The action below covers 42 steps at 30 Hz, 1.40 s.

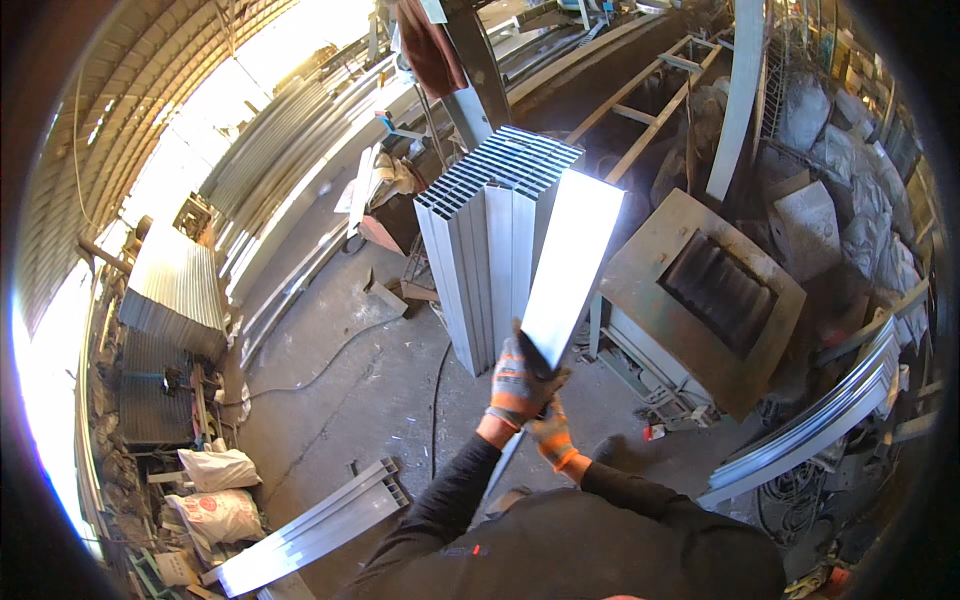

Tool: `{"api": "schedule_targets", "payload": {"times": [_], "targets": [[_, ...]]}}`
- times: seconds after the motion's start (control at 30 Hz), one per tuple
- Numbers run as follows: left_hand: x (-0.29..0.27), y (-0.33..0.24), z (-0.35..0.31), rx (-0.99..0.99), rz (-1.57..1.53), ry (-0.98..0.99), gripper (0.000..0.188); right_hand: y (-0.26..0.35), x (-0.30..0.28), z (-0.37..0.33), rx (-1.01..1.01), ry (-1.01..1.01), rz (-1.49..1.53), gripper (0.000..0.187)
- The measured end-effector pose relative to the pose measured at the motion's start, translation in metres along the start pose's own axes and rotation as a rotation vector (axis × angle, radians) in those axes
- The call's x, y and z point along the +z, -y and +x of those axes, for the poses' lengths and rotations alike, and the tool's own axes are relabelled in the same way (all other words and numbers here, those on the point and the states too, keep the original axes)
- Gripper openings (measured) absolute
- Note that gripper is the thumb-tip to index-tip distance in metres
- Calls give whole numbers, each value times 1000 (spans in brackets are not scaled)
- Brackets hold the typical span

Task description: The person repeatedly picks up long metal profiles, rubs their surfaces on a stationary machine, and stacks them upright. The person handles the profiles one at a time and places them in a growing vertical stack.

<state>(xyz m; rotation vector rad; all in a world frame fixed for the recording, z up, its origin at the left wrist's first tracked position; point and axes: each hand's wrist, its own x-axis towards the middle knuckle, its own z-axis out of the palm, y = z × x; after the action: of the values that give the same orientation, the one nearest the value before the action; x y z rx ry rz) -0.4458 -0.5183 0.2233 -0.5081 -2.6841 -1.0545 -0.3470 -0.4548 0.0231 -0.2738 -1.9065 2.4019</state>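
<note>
Fingers point(507, 377) of the left hand point(520, 390), in a grey-and-orange work glove, are closed around the lower part of a long, flat-faced metal profile point(574, 262); the tips on the far side are hidden. The right hand point(553, 434), similarly gloved, sits just below and to the right, fingers bent toward the same profile; whether they press on it cannot be told. From the left, the work area comprises a stack of ribbed metal lengths point(175, 285), white sacks point(215, 517), and a ribbed metal section point(325, 520) lying on the concrete floor point(320, 400). Next, an upright bundle of profiles point(455, 280) stands with its open cell ends uppermost. The held profile is directly right of this bundle, tilted, its upper end leaning rightward. A box-shaped machine point(650, 250) with a dark opening is farther right, followed by a row of long metal strips point(820, 430). The step in hand appears to be manual control of the single profile beside the bundle; the next move calls for a secure two-handed grip and steady alignment.
</note>
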Motion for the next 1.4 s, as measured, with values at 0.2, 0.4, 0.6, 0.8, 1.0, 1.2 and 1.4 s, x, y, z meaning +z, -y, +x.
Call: {"api": "schedule_targets", "payload": {"times": [0.2,0.4,0.6,0.8,1.0,1.2,1.4], "targets": [[-13,69,4,-46,-66,-111,117,55,-31,98,-21,347,-320,64],[8,227,15,-266,-99,-111,115,115,-97,221,-160,-28,-497,48],[45,388,92,-407,-147,-37,107,142,-96,230,-84,-101,-503,39],[97,471,198,-446,-228,118,126,93,-37,200,204,-239,-494,42],[145,486,283,-420,-252,85,128,81,-17,185,236,-239,-370,41],[176,490,294,-442,-290,50,124,80,-20,183,271,-400,-264,40],[175,483,285,-452,-209,-27,114,66,-25,185,307,-313,-367,41]]}}
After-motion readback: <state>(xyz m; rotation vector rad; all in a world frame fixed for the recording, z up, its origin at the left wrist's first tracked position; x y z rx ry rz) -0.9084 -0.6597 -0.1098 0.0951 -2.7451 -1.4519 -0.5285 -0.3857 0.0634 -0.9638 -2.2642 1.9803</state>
